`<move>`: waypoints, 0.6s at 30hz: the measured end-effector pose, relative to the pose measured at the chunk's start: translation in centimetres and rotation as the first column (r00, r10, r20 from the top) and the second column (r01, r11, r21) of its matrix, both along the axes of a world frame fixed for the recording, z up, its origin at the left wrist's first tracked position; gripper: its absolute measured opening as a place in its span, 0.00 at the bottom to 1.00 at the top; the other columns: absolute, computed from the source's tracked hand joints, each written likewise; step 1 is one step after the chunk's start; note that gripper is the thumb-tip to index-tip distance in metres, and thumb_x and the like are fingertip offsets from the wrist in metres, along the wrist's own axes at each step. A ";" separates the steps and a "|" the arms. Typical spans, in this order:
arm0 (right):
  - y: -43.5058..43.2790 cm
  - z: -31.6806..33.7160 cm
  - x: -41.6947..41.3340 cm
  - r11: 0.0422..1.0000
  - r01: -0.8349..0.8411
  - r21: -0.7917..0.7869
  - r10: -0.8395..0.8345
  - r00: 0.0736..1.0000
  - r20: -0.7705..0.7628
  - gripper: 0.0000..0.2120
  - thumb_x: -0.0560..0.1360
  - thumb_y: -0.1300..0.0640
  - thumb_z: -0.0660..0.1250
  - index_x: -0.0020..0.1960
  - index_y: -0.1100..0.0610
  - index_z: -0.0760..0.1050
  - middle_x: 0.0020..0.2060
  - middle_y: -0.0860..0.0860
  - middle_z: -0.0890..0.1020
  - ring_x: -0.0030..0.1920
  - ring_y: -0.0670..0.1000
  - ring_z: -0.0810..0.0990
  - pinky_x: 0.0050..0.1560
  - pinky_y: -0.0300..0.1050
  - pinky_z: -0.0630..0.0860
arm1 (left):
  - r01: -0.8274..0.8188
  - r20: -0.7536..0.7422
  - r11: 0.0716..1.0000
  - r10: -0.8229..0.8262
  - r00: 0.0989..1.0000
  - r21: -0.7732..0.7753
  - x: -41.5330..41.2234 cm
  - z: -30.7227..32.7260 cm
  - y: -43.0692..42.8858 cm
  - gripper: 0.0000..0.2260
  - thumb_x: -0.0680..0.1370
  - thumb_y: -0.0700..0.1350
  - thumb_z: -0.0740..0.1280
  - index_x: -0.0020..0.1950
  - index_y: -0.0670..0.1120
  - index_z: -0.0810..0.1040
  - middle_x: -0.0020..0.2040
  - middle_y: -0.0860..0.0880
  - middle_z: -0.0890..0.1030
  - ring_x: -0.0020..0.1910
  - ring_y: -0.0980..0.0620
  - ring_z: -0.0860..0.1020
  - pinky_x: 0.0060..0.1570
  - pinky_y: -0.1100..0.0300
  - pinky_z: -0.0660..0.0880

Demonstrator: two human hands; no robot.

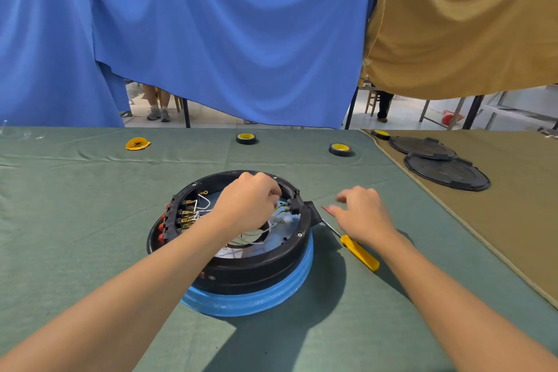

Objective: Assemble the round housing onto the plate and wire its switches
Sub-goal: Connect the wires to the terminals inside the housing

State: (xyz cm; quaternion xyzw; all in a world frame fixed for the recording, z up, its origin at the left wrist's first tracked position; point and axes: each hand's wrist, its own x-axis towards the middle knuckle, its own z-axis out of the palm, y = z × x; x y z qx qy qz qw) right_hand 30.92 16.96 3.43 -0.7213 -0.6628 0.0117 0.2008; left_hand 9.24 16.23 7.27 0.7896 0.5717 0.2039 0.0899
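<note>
A black round housing (259, 269) sits on a blue plate (256, 300) in the middle of the green cloth. Red switches (163, 228) with brass terminals and white wires (203, 204) line its left inner wall. My left hand (247, 202) reaches inside the housing with its fingers curled near the right inner wall, where yellow-green wires show; what it pinches is hidden. My right hand (362, 214) hovers to the right of the housing, fingers spread, over a thin red wire (327, 211) and a yellow-handled screwdriver (359, 252).
Two black tape rolls (246, 138) (341, 149) and a yellow scrap (137, 143) lie at the far side. Two black round covers (447, 174) rest on the brown cloth at the right, with a third roll (380, 134). Blue and brown sheets hang behind.
</note>
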 end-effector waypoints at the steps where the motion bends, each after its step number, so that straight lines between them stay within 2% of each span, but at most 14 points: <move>1: -0.2 -0.3 0.6 0.997 0.016 -0.074 -0.014 0.999 0.031 0.14 0.76 0.49 0.67 0.53 0.57 0.82 0.53 0.55 0.83 0.58 0.58 0.76 0.56 0.52 0.76 | -0.030 0.023 0.999 0.030 0.999 0.025 0.0 0.0 0.0 0.11 0.82 0.42 0.61 0.61 0.47 0.81 0.51 0.46 0.84 0.52 0.44 0.80 0.53 0.47 0.78; 3: -0.8 -0.8 1.0 0.991 0.022 -0.129 -0.020 1.000 0.013 0.09 0.73 0.51 0.69 0.48 0.55 0.84 0.48 0.55 0.84 0.53 0.58 0.79 0.52 0.53 0.79 | -0.069 0.091 0.996 0.063 0.994 0.059 0.0 -0.1 -0.2 0.13 0.83 0.44 0.61 0.67 0.47 0.75 0.54 0.46 0.84 0.54 0.44 0.80 0.55 0.46 0.77; 5: -0.9 -1.2 1.2 0.996 0.024 -0.090 -0.023 1.000 0.009 0.06 0.74 0.53 0.69 0.45 0.53 0.83 0.46 0.55 0.84 0.51 0.57 0.79 0.50 0.52 0.79 | -0.066 0.100 0.994 0.057 0.993 0.090 0.0 -0.3 -0.7 0.14 0.83 0.45 0.61 0.69 0.47 0.73 0.55 0.45 0.83 0.55 0.43 0.79 0.55 0.46 0.77; 7: -1.0 -1.2 1.3 0.996 0.030 -0.083 -0.027 0.999 0.031 0.05 0.76 0.54 0.67 0.46 0.53 0.82 0.47 0.54 0.82 0.53 0.57 0.78 0.49 0.51 0.77 | -0.034 0.064 0.992 0.026 0.998 0.120 -0.1 -0.4 -1.1 0.15 0.83 0.45 0.62 0.70 0.46 0.72 0.57 0.47 0.83 0.56 0.45 0.79 0.56 0.47 0.77; 10: -0.6 -1.0 1.3 0.995 0.008 -0.103 0.007 0.990 0.142 0.08 0.79 0.54 0.63 0.52 0.56 0.78 0.51 0.54 0.79 0.57 0.57 0.74 0.51 0.52 0.74 | -0.001 0.039 0.982 -0.007 0.999 0.188 -0.1 -0.3 -1.6 0.14 0.83 0.45 0.61 0.68 0.44 0.74 0.56 0.48 0.83 0.56 0.47 0.79 0.57 0.50 0.76; 11: -0.6 -0.8 1.2 0.997 0.001 -0.074 0.008 0.993 0.116 0.08 0.80 0.54 0.61 0.52 0.57 0.77 0.52 0.54 0.79 0.56 0.57 0.73 0.52 0.52 0.73 | 0.001 0.048 0.975 -0.012 0.999 0.221 -0.2 -0.3 -1.8 0.14 0.83 0.44 0.61 0.67 0.44 0.75 0.56 0.48 0.83 0.56 0.47 0.79 0.57 0.51 0.76; 14: -0.8 0.5 0.7 0.997 -0.058 0.043 0.065 0.981 -0.182 0.04 0.81 0.58 0.60 0.48 0.55 0.73 0.47 0.53 0.81 0.51 0.56 0.76 0.49 0.51 0.74 | 0.005 0.092 0.931 -0.042 0.995 0.365 -0.3 -0.4 -2.0 0.12 0.83 0.43 0.62 0.65 0.43 0.77 0.58 0.47 0.82 0.57 0.47 0.78 0.57 0.52 0.75; 16: -1.4 1.8 -0.3 0.983 -0.162 0.087 0.182 0.918 -0.352 0.06 0.79 0.59 0.63 0.44 0.52 0.73 0.40 0.49 0.82 0.46 0.53 0.79 0.47 0.48 0.74 | 0.047 0.068 0.870 -0.092 0.993 0.491 -0.3 -0.2 -2.2 0.11 0.80 0.42 0.67 0.62 0.42 0.80 0.58 0.47 0.83 0.58 0.45 0.79 0.55 0.50 0.76; 18: -2.4 3.1 -1.6 0.954 -0.267 0.138 0.300 0.828 -0.473 0.06 0.77 0.61 0.66 0.43 0.53 0.76 0.36 0.48 0.83 0.43 0.52 0.81 0.49 0.48 0.77 | 0.129 -0.021 0.772 -0.148 0.989 0.622 -0.2 -0.1 -2.2 0.11 0.76 0.41 0.73 0.58 0.43 0.83 0.58 0.48 0.84 0.56 0.44 0.81 0.49 0.49 0.79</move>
